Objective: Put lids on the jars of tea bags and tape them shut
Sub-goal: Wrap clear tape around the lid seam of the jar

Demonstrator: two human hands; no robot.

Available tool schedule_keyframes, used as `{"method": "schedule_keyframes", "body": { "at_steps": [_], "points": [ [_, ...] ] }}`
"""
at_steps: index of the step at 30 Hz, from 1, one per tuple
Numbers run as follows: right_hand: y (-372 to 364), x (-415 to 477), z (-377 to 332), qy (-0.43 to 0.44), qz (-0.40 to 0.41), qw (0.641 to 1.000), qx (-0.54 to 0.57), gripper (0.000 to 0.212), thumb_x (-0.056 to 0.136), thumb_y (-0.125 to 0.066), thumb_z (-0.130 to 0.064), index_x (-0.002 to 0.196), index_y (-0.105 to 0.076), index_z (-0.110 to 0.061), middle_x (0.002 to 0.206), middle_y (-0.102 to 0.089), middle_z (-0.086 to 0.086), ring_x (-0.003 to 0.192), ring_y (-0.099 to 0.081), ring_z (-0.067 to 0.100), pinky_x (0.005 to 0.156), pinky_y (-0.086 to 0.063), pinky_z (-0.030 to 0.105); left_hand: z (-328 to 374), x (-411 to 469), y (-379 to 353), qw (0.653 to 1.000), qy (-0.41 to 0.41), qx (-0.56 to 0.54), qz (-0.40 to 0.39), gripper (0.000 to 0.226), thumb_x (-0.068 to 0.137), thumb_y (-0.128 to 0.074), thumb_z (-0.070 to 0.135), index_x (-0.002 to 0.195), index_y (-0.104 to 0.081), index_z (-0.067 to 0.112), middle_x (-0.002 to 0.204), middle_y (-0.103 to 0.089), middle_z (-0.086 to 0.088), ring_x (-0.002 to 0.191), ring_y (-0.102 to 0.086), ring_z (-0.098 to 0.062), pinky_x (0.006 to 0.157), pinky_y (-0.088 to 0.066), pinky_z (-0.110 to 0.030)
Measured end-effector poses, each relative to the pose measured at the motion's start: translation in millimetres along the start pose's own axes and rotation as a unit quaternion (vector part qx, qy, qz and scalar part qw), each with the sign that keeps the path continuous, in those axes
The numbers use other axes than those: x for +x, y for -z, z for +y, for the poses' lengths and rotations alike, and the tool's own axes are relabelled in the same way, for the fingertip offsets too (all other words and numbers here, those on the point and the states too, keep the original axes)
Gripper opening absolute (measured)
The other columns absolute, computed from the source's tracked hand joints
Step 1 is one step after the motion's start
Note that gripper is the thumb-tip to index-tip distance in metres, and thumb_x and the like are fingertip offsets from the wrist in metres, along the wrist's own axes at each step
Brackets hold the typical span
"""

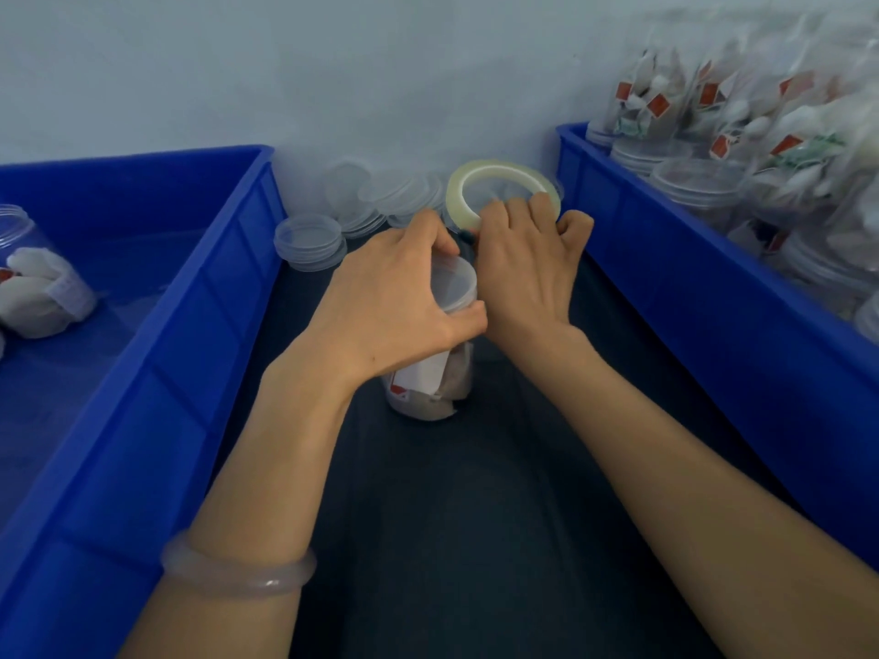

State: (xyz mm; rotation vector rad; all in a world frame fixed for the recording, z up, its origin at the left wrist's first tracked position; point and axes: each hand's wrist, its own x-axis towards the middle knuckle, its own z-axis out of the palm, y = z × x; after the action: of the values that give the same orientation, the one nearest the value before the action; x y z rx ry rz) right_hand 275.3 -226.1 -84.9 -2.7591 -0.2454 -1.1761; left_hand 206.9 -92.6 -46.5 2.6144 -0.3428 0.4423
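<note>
no legible text, red tea bag tags [659,104] too blurred

blue bins [166,354] | pale yellowish tape roll [456,192] | clear jar [430,387] | dark table [475,516] | translucent pinkish bangle [238,570]

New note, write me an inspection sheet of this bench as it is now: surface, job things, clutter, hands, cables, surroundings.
Surface: dark mat between left bin and right bin, both blue.
Job's things: jar of tea bags upright on the mat, lid on; tape held close to the lid; spare lids stacked by the wall.
Clutter: nothing seen.
Hands: left hand grips the jar at its lid; right hand holds the tape.
Cables: nothing seen.
Surroundings: left bin holds a tipped jar; right bin is packed with filled jars; pale wall behind.
</note>
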Motion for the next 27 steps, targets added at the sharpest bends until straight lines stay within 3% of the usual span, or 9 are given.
{"method": "schedule_keyframes", "body": {
  "at_steps": [4, 8, 9, 13, 17, 20, 23, 25, 27],
  "points": [
    [-6, 4, -2, 0.017, 0.019, 0.999, -0.027, 0.019, 0.086, -0.05, -0.007, 0.078, -0.039, -0.021, 0.076, -0.05, 0.003, 0.089, -0.053, 0.029, 0.071, -0.013, 0.036, 5, 2, 2, 1.0, 0.013, 0.005, -0.007, 0.056, 0.071, -0.069, 0.053, 0.115, -0.051, 0.023, 0.112, -0.059, 0.01, 0.102, -0.056, -0.013, 0.087, -0.049, -0.036],
    [-17, 40, 15, -0.07, -0.093, 0.992, -0.045, 0.023, 0.098, -0.041, -0.016, 0.101, -0.064, -0.014, 0.103, -0.066, 0.009, 0.109, -0.053, 0.031, 0.09, -0.025, 0.043, 14, -11, -1, 1.0, -0.005, -0.016, -0.02, 0.055, 0.065, -0.065, 0.058, 0.111, -0.05, 0.031, 0.108, -0.059, 0.012, 0.101, -0.056, -0.012, 0.088, -0.05, -0.042],
    [-16, 52, 22, -0.076, -0.104, 0.991, -0.029, 0.023, 0.1, -0.041, -0.018, 0.102, -0.064, -0.015, 0.106, -0.067, 0.01, 0.11, -0.052, 0.03, 0.09, -0.026, 0.044, 16, -14, -1, 1.0, -0.005, -0.019, -0.022, 0.054, 0.065, -0.064, 0.059, 0.11, -0.049, 0.032, 0.108, -0.058, 0.014, 0.1, -0.055, -0.011, 0.088, -0.049, -0.041],
    [-14, 45, 25, 0.067, -0.107, 0.988, 0.085, 0.025, 0.104, -0.035, -0.028, 0.084, -0.047, -0.02, 0.093, -0.061, 0.005, 0.095, -0.048, 0.026, 0.071, -0.01, 0.037, 16, -15, 1, 0.999, -0.006, -0.005, -0.032, 0.055, 0.069, -0.063, 0.065, 0.112, -0.047, 0.035, 0.108, -0.053, 0.02, 0.101, -0.05, -0.007, 0.088, -0.049, -0.041],
    [-9, -8, 47, 0.009, -0.176, 0.977, 0.117, 0.026, 0.103, -0.029, -0.029, 0.082, -0.043, -0.023, 0.087, -0.048, -0.002, 0.087, -0.036, 0.018, 0.076, -0.017, 0.037, 15, -16, 1, 0.999, -0.014, -0.01, -0.034, 0.064, 0.064, -0.062, 0.073, 0.114, -0.049, 0.034, 0.109, -0.053, 0.022, 0.103, -0.051, -0.005, 0.09, -0.049, -0.039],
    [-5, -38, 65, -0.007, -0.202, 0.976, 0.083, 0.028, 0.104, -0.029, -0.032, 0.093, -0.053, -0.025, 0.095, -0.054, -0.003, 0.089, -0.04, 0.016, 0.078, -0.019, 0.037, 12, -14, -1, 0.999, -0.02, -0.009, -0.03, 0.068, 0.064, -0.06, 0.079, 0.114, -0.049, 0.035, 0.112, -0.054, 0.023, 0.105, -0.051, -0.003, 0.091, -0.049, -0.037],
    [-6, -59, 74, 0.009, -0.233, 0.968, 0.096, 0.029, 0.103, -0.038, -0.036, 0.1, -0.066, -0.028, 0.103, -0.057, -0.006, 0.103, -0.051, 0.017, 0.082, -0.021, 0.035, 8, -17, -11, 0.996, -0.05, -0.058, 0.046, 0.06, 0.075, -0.055, 0.075, 0.11, -0.061, 0.027, 0.112, -0.063, 0.019, 0.105, -0.057, -0.003, 0.091, -0.05, -0.035],
    [-5, -65, 76, 0.014, -0.251, 0.957, 0.144, 0.023, 0.099, -0.056, -0.035, 0.115, -0.071, -0.032, 0.112, -0.056, -0.006, 0.114, -0.051, 0.015, 0.088, -0.029, 0.034, 6, -21, -21, 0.976, -0.074, -0.142, 0.149, 0.046, 0.09, -0.053, 0.057, 0.102, -0.072, 0.017, 0.109, -0.07, 0.012, 0.105, -0.064, -0.009, 0.091, -0.051, -0.038],
    [-3, -66, 73, -0.007, -0.243, 0.947, 0.212, 0.031, 0.097, -0.065, -0.027, 0.127, -0.069, -0.029, 0.121, -0.055, -0.003, 0.119, -0.051, 0.015, 0.096, -0.04, 0.034, 6, -25, -35, 0.942, -0.065, -0.225, 0.242, 0.041, 0.099, -0.046, 0.038, 0.096, -0.075, 0.008, 0.106, -0.073, 0.001, 0.106, -0.067, -0.015, 0.091, -0.052, -0.04]
  ]
}}
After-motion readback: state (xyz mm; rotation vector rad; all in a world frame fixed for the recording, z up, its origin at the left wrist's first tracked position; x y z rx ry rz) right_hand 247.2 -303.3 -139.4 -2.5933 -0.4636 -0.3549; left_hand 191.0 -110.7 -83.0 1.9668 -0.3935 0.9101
